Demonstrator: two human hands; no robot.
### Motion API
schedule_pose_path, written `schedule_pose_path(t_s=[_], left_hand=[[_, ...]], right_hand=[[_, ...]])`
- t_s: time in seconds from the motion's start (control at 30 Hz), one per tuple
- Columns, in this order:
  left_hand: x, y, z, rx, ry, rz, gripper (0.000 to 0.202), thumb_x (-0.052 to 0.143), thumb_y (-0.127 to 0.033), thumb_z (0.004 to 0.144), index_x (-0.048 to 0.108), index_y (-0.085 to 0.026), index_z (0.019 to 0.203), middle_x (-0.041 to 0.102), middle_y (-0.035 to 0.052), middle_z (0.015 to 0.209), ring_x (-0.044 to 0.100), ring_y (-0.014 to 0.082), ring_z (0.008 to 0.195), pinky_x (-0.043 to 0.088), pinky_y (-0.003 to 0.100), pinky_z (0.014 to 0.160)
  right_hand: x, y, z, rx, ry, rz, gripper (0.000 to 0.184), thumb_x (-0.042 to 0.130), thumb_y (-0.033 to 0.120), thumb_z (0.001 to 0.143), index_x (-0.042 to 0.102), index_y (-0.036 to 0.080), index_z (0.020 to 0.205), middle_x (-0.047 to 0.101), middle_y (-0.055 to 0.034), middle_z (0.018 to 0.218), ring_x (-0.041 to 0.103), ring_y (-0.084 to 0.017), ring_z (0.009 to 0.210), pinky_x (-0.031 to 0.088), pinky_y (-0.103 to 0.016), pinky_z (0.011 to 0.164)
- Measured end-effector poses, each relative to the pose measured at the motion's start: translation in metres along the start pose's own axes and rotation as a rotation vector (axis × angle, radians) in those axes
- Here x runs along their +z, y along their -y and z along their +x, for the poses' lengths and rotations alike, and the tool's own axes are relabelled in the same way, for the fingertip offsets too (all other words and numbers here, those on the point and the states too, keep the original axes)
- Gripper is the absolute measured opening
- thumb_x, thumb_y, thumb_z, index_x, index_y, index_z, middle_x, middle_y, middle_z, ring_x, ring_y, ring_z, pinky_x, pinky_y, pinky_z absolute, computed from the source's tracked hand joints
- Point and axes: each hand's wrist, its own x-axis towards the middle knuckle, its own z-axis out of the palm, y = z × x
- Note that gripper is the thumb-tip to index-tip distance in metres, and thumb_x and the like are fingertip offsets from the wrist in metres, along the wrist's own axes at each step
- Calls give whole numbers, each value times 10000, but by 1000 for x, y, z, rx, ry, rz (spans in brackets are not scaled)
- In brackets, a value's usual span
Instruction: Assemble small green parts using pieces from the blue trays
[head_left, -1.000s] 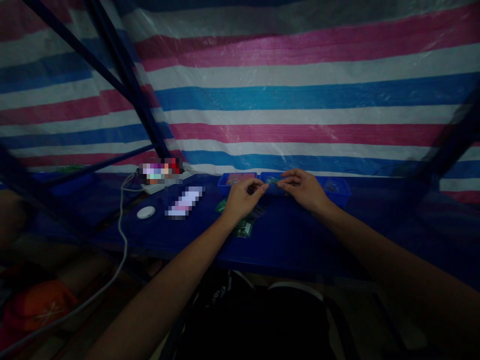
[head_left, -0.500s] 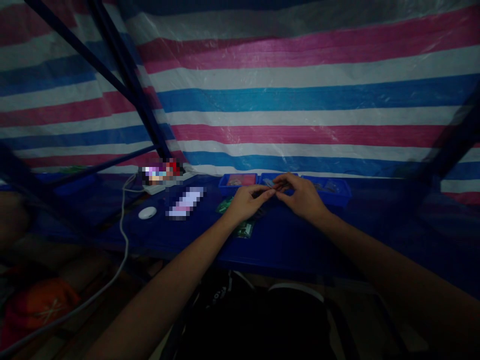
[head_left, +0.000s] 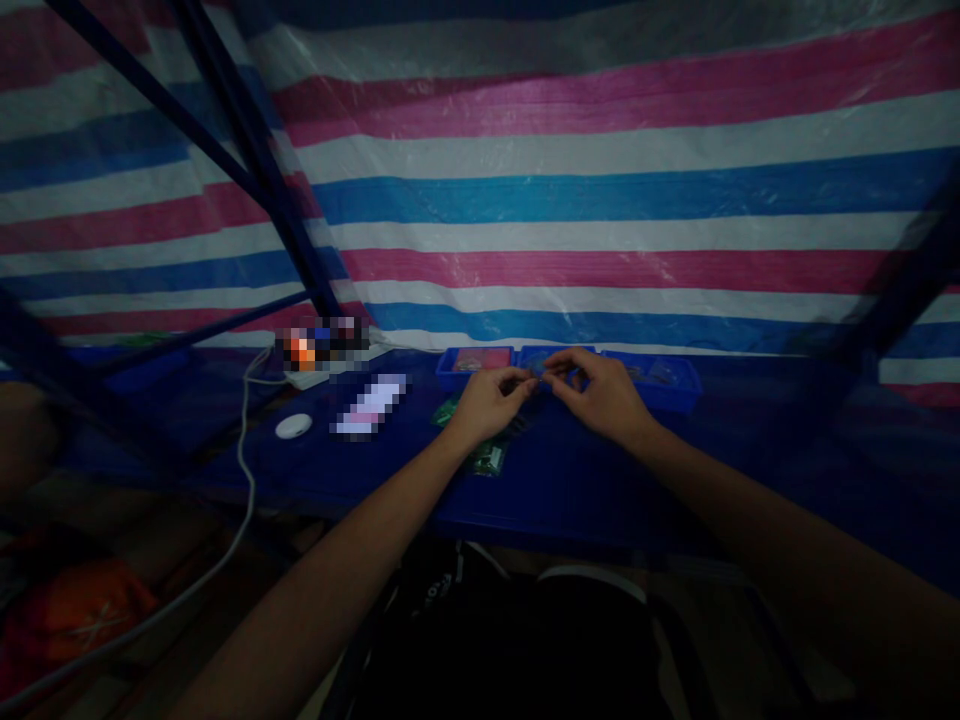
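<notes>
Above the blue table [head_left: 600, 490], my left hand [head_left: 491, 402] and my right hand [head_left: 600, 390] face each other with their fingertips close together. Both hands are closed in a pinch. Whatever they hold is too small and dark to name. Just behind them stand a blue bin [head_left: 448, 378] with reddish contents, a middle blue bin [head_left: 559, 352] partly hidden by my right hand, and a right blue bin [head_left: 686, 395] holding clear plastic bags. Under and beside my left hand lie green packets [head_left: 489, 458], partly covered by the hand and wrist.
Left of my hands lie a blurred-out bright phone-like screen [head_left: 370, 407] and a round white case [head_left: 293, 426]. A white power strip [head_left: 307, 377] with a cable [head_left: 246, 440] sits further back. Blue metal posts [head_left: 289, 225] flank the table. Another person's orange clothing [head_left: 97, 605] shows at lower left.
My fingertips have drawn slightly apart, and the pale bluish piece seen near them before no longer shows clearly. Both arms stay nearly in place.
</notes>
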Motion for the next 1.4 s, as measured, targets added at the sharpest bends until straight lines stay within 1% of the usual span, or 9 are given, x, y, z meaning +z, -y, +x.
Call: schedule_pose_path(t_s=[0.2, 0.4, 0.57, 0.67, 0.97, 1.13, 1.23, 1.33, 1.4], left_hand=[[1, -4, -1, 25, 34, 44, 299, 570, -403, 978, 739, -158, 999, 748, 65, 886, 659, 165, 740, 494, 288, 665], [2, -1, -1, 22, 50, 19, 316, 581, -434, 975, 744, -165, 1009, 758, 69, 922, 681, 181, 799, 524, 309, 725], [2, 2, 0, 24, 46, 10, 345, 600, -466, 969, 750, -176, 1078, 769, 76, 966, 690, 193, 824, 542, 331, 759], [2, 2, 0, 38, 23, 2, 331, 602, -447, 974, 753, -189, 1117, 775, 80, 1031, 703, 204, 883, 558, 358, 825], [-1, 0, 0, 113, 48, 22, 276, 598, -379, 987, 752, -248, 1175, 767, 64, 1165, 712, 227, 1043, 562, 402, 923], [-3, -1, 2, 225, -9, 66, 216, 616, -286, 972, 761, -245, 1127, 755, 71, 1154, 690, 211, 1079, 534, 411, 984], [-4, -4, 2, 190, -53, 86, 226, 652, -295, 943, 746, -234, 1140, 744, 78, 1133, 690, 207, 1017, 558, 382, 894], [-3, -7, 1, 119, -99, 80, 293, 684, -309, 910, 713, -215, 1186, 724, 91, 1168, 690, 194, 937, 555, 331, 766], [-2, -8, 0, 101, -115, 61, 335, 704, -299, 887, 692, -209, 1209, 719, 93, 1191, 690, 191, 926, 546, 324, 751]], right_hand=[[-1, 1, 3, 48, -123, 89, 367, 718, 310, 854, 656, 203, 1199, 720, -104, 1147, 688, -224, 913, 540, -344, 697], [1, -8, 4, 146, -25, 303, 232, 717, 353, 872, 715, 211, 1056, 760, -72, 1015, 719, -226, 937, 569, -383, 827], [1, -10, 6, 267, 56, 488, 275, 649, 460, 921, 715, 203, 992, 768, -75, 938, 712, -194, 807, 574, -353, 731], [2, -14, 6, 321, 104, 539, 293, 736, 450, 850, 707, 201, 1002, 761, -65, 916, 697, -182, 760, 573, -337, 684], [7, -22, 2, 341, 178, 640, 284, 815, 392, 775, 712, 210, 967, 751, -62, 950, 708, -210, 862, 587, -347, 701], [9, -21, 3, 320, 148, 659, 299, 829, 371, 758, 696, 212, 974, 745, -64, 979, 705, -204, 842, 595, -358, 709], [8, -19, 2, 359, 148, 643, 313, 831, 367, 752, 692, 222, 992, 753, -57, 997, 701, -185, 787, 604, -381, 735], [5, -18, 2, 389, 160, 644, 332, 844, 367, 727, 701, 215, 986, 756, -57, 978, 712, -204, 840, 608, -395, 748], [3, -17, 3, 407, 170, 650, 357, 852, 370, 710, 708, 203, 991, 753, -60, 958, 714, -215, 877, 607, -386, 743]])
